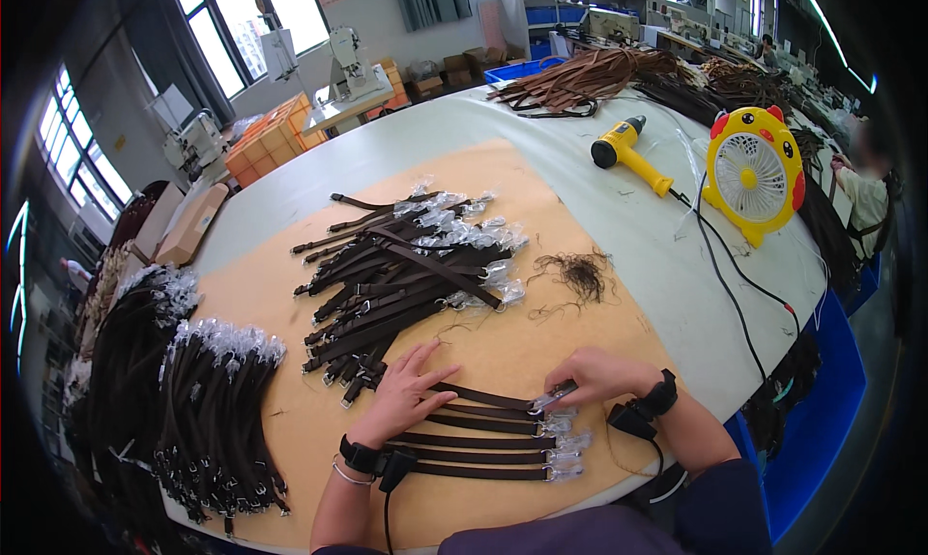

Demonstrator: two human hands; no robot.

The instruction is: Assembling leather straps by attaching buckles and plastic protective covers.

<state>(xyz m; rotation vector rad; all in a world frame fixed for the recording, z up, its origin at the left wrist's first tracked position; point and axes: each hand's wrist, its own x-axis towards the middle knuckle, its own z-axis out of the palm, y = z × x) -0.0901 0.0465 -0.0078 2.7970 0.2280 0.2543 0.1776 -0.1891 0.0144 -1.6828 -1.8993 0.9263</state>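
A big pale counter [657, 236] stands in a bright workroom. The right grip [594, 375] is pinched closed on something small and shiny at the end of a dark strap [483, 396]. The left grip [401, 391] is loose, with its fingers spread by the strap's other end. To the right grip's right is a blue bin [836, 400] with dark things in it. Orange crates [280, 139] are far ahead of the left grip, to its left.

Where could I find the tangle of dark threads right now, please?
In the head view, the tangle of dark threads lies right of centre on the tan sheet, beside the heaped dark straps and beyond the right hand.
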